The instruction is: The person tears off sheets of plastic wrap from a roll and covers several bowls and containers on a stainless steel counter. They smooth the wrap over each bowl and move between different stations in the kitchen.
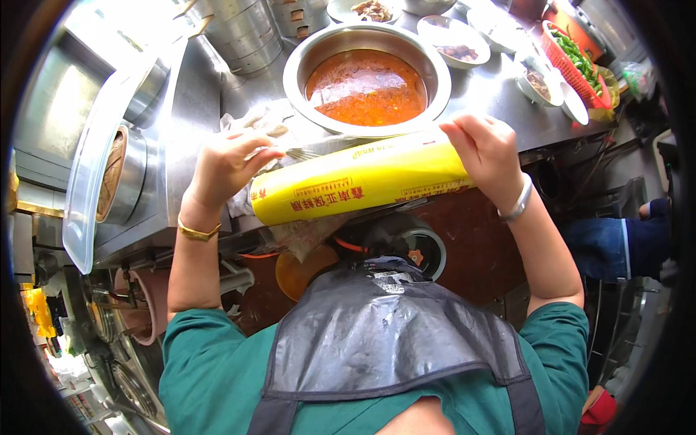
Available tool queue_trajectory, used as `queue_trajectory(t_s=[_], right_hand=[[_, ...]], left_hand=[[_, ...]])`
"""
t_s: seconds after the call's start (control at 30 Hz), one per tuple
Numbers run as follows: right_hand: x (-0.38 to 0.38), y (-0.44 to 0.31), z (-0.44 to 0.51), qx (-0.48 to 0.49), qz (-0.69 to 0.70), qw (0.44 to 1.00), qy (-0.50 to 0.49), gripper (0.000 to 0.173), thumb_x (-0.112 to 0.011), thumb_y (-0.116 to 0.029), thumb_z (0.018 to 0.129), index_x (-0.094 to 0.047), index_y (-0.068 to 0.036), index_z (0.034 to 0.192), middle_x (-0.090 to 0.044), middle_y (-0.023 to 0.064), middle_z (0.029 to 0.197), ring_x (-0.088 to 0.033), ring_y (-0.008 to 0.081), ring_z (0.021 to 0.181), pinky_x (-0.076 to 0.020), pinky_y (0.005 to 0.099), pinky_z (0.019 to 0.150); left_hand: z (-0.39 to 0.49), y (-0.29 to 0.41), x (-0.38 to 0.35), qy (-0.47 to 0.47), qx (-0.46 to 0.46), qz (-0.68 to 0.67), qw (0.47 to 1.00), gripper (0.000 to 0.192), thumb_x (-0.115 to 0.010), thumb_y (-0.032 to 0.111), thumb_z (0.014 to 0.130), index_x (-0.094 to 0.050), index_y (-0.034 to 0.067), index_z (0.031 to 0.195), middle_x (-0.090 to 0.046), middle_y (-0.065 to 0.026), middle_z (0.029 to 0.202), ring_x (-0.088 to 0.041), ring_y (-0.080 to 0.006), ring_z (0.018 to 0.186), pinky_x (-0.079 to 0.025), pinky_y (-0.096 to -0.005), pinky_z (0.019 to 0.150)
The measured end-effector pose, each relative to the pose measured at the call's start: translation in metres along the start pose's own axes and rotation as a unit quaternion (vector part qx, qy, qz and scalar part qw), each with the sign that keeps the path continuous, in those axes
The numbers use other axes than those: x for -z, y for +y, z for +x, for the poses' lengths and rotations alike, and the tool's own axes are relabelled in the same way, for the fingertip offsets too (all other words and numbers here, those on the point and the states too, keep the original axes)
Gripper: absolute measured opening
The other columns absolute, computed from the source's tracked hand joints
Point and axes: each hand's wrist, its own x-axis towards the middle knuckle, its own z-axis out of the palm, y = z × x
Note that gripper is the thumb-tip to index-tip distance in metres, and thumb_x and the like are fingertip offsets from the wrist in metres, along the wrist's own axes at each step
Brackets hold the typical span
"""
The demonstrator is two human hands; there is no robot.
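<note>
A long yellow box of plastic wrap (pixel 326 176), printed with red writing, lies along the counter's front edge before me. Clear plastic film (pixel 304 155) shows faintly along its far side. My left hand (pixel 231 160) pinches the film's edge above the box's left end, thumb against fingers. Over the right end, my right hand (pixel 486 155) is closed in a similar pinch and covers part of the box; the film at its fingertips is hard to make out. Just beyond the box stands a wide steel basin (pixel 367 130) holding red, oily liquid (pixel 370 87).
A crumpled cloth (pixel 258 119) lies left of the basin. Bowls of food (pixel 454 46) and a red basket of green peppers (pixel 579 60) stand right. At left are steel pots (pixel 239 32) and an upright translucent lid (pixel 89 179). Another person's arm (pixel 614 247) shows at right.
</note>
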Motion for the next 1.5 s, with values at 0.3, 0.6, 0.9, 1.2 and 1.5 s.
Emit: queue_trajectory(t_s=[0.3,0.6,0.9,1.2,1.5], right_hand=[[-0.006,0.004,0.007,-0.105,0.033,0.994,-0.017,0.014,-0.065,-0.006,0.084,-0.057,-0.001,0.074,-0.050,0.0099,0.056,-0.048,0.0216,0.048,-0.0388,0.0309,0.047],[0.005,-0.005,0.020,-0.066,0.046,0.996,0.030,0.016,-0.062,-0.015,0.089,-0.060,0.000,0.082,-0.054,0.0115,0.058,-0.048,0.0183,0.047,-0.0414,0.0274,0.047],[0.019,-0.014,0.044,0.064,0.019,0.990,0.122,0.018,-0.063,-0.018,0.089,-0.061,-0.002,0.080,-0.053,0.0084,0.057,-0.045,0.0117,0.046,-0.0375,0.0257,0.044],[0.044,-0.020,0.072,0.089,-0.049,0.987,0.123,0.018,-0.063,-0.018,0.089,-0.060,-0.003,0.080,-0.052,0.0048,0.056,-0.046,0.0105,0.047,-0.0361,0.0245,0.045],[0.044,0.024,0.101,0.043,-0.061,0.992,0.098,0.025,-0.062,-0.025,0.090,-0.059,-0.004,0.077,-0.050,0.0078,0.053,-0.045,0.0151,0.044,-0.0379,0.0272,0.045]], left_hand=[[0.022,0.008,-0.004,0.089,0.038,0.055,0.994,0.005,-0.068,0.003,0.078,-0.064,0.000,0.080,-0.064,-0.0134,0.071,-0.060,-0.0267,0.061,-0.047,-0.0313,0.055],[0.038,0.005,-0.001,0.211,0.019,0.052,0.976,0.010,-0.069,0.006,0.080,-0.063,-0.001,0.077,-0.056,-0.0097,0.060,-0.051,-0.0171,0.050,-0.040,-0.0263,0.048],[0.062,0.015,0.025,0.331,-0.023,0.103,0.938,0.011,-0.070,0.010,0.081,-0.065,0.002,0.078,-0.055,-0.0075,0.058,-0.049,-0.0128,0.048,-0.038,-0.0243,0.046],[0.088,-0.015,0.030,0.357,-0.018,0.105,0.928,0.012,-0.069,0.016,0.083,-0.065,0.005,0.082,-0.058,-0.0058,0.060,-0.053,-0.0138,0.049,-0.040,-0.0234,0.047],[0.127,-0.050,0.037,0.355,-0.060,0.202,0.911,0.013,-0.067,0.021,0.085,-0.066,0.009,0.082,-0.062,-0.0024,0.060,-0.055,-0.0109,0.047,-0.038,-0.0237,0.042]])
